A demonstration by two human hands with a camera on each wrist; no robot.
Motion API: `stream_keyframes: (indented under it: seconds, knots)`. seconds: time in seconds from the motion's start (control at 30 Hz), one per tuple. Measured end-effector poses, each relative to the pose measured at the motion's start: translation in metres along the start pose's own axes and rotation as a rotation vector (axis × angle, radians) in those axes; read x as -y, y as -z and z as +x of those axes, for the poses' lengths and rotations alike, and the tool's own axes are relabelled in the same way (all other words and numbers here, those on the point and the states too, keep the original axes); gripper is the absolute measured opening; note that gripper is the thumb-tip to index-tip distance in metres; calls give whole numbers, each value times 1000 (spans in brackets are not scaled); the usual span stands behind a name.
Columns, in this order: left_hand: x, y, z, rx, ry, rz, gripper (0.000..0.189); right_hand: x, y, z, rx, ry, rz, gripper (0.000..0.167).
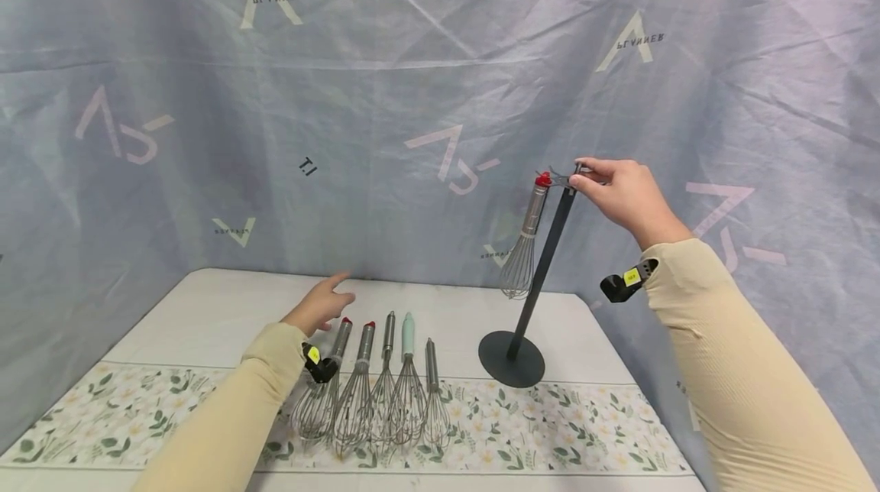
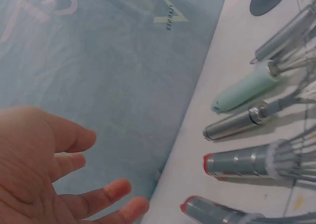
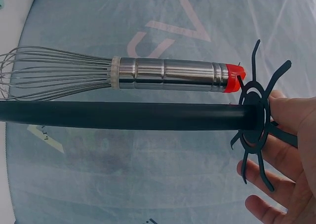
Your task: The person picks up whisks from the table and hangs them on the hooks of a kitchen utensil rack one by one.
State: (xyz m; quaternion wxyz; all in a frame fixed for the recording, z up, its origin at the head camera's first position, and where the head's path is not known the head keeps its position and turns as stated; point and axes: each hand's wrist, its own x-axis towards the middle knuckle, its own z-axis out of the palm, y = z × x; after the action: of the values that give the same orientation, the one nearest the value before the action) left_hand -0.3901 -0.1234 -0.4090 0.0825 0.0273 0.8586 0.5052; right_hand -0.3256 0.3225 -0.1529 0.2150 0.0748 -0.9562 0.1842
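Observation:
My right hand (image 1: 626, 190) pinches the top of a black utensil stand (image 1: 546, 263) with thumb and index finger, beside its ring of hooks (image 3: 254, 150). From one hook hangs a whisk (image 1: 532, 209) with a steel handle and red end cap. My left hand (image 1: 319, 307), fingers loosely extended and holding nothing, hovers beside the handles of several whisks on the table. Two of these have red ends, including the leftmost whisk (image 1: 344, 335) and its neighbour (image 1: 366, 343). A mint-handled whisk (image 1: 409, 335) lies further right, with a smaller steel-handled whisk (image 1: 431, 366) beyond it.
The stand's round base (image 1: 498, 358) sits on the right part of the white table (image 1: 241, 301). A floral runner (image 1: 536, 431) crosses the table under the whisks' wire ends. A grey-blue printed curtain (image 1: 371, 133) hangs right behind the table.

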Motion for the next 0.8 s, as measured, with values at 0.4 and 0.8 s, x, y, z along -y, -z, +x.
stream_keyframes:
  seconds: [0.4, 0.8]
  knots:
    - [20, -10, -9, 30, 86, -16, 70, 2, 1, -2, -4, 3, 3, 58]
    - [34, -17, -27, 50, 153, -55, 68, 1, 0, -1, -2, 5, 3, 60]
